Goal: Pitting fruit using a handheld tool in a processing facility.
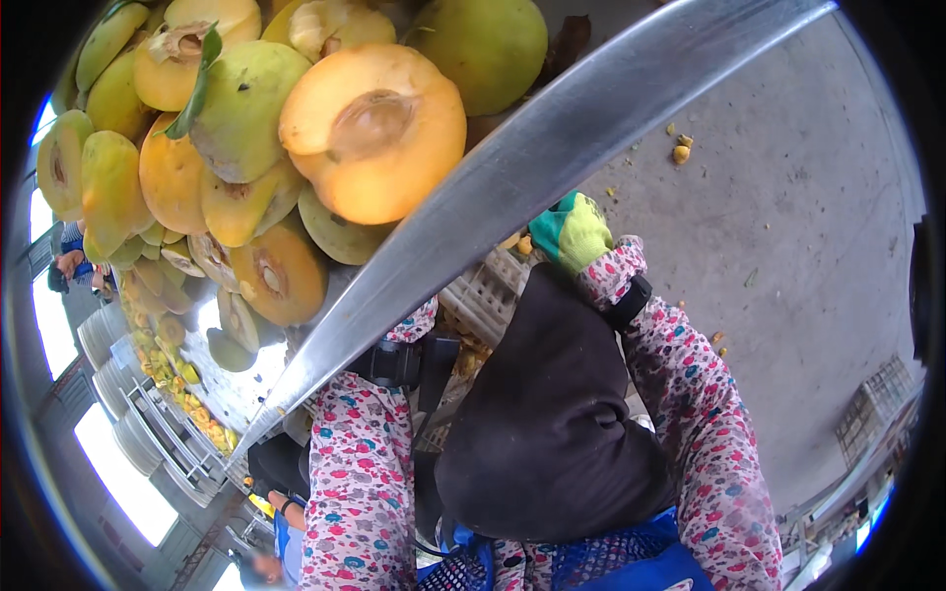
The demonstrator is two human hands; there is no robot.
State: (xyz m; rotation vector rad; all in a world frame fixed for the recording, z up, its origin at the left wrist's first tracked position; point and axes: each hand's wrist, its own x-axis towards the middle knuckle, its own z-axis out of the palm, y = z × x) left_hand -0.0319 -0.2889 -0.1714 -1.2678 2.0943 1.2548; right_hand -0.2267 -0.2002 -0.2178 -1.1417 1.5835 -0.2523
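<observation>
My right hand [572, 232], in a teal and yellow-green glove, is just under the metal rim [552, 148] of a work table. The rim covers its fingers, so what it holds, if anything, is hidden. My left forearm [360, 473] reaches up to the same rim, and the left hand is out of sight behind it. On the table, beyond the rim, lies a heap of halved apricot-like stone fruit with green-yellow skin. A large half [374, 133] shows orange flesh and an empty pit hollow. A green leaf [200, 87] sticks up among the fruit.
Below the table is a pale slatted crate [488, 295], partly hidden by my dark-covered knee [552, 414]. Fruit scraps [681, 153] lie on the grey concrete floor [788, 197]. Another crate [875, 409] stands at the far right. Other people are along the left, near stacked round trays [133, 433].
</observation>
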